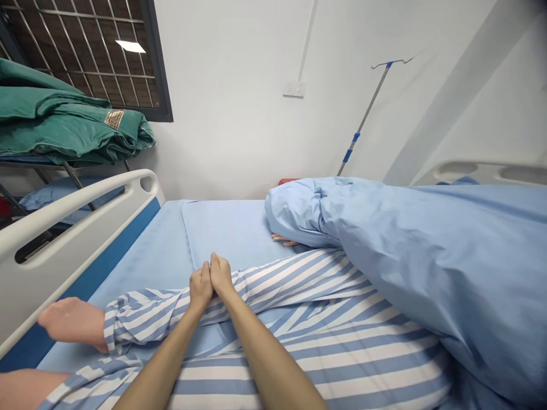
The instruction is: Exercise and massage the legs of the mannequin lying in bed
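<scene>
Meeting knuckle to knuckle, the left hand (200, 287) and the right hand (221, 276) rest on the blue-and-white striped hospital gown (273, 290) of someone lying on the bed. Their fingers curl narrow and tuck down against the cloth, the tips hidden, so it cannot be told whether they pinch a fold of it. The fabric rumples into ridges there, just above a sleeve (145, 313) that runs off to the left. As things lie, that sleeve covers the arm down to its cuff (111, 327), and the lying person's hand (72, 322) sits limp just past it, over the bed sheet (166, 245). A second hand (282, 240) pokes out at the edge of a pale blue quilt (427, 273) — heaped along the far side, it covers the body to the right, and whatever lies beneath stays hidden. Closest on the left runs a white bed rail (64, 212) with a blue band, and another rail (482, 172) shows past the quilt. Farther off stand an IV pole (363, 114) and a wall socket (294, 89) — while a neighbouring bed carries folded green blankets (55, 117) beneath a grilled window (89, 51).
</scene>
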The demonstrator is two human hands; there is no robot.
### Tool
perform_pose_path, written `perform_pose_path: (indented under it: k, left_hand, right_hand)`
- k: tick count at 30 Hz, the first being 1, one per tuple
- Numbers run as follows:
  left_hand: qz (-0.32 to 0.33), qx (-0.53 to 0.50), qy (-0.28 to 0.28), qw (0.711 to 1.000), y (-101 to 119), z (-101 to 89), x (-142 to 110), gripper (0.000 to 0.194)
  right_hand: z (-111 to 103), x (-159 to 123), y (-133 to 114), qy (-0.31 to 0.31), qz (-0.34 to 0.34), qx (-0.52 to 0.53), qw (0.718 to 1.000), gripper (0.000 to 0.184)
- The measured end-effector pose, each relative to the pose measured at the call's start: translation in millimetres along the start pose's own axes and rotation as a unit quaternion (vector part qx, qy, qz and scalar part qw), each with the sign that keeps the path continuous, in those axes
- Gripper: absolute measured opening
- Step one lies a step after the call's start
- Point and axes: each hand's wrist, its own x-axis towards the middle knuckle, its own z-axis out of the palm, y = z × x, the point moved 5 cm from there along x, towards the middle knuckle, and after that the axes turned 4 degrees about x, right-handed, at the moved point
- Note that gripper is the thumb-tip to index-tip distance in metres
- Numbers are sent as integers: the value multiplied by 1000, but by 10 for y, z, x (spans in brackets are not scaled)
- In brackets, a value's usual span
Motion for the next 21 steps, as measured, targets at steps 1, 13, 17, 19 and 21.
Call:
perform_pose_path:
  k: [1, 13, 17, 19, 21]
  left_hand:
    - [1, 7, -1, 1000, -18, 4, 1, 48]
    - [-25, -82, -8, 996, 281, 168, 120, 49]
    - [-25, -124, 20, 992, 317, 211, 78, 48]
    - [-32, -95, 6, 995, 241, 228, 38, 48]
    - [-36, -57, -13, 998, 157, 244, 8, 50]
  right_hand:
    - [-12, 13, -52, -14, -13, -12, 1000, 41]
    - [-206, -89, 138, -27, -60, 27, 997, 44]
    - [-222, -55, 157, -4, -51, 54, 997, 43]
    - [-230, -41, 161, 12, -30, 38, 999, 42]
    - [-250, -17, 137, 17, -12, 17, 1000, 42]
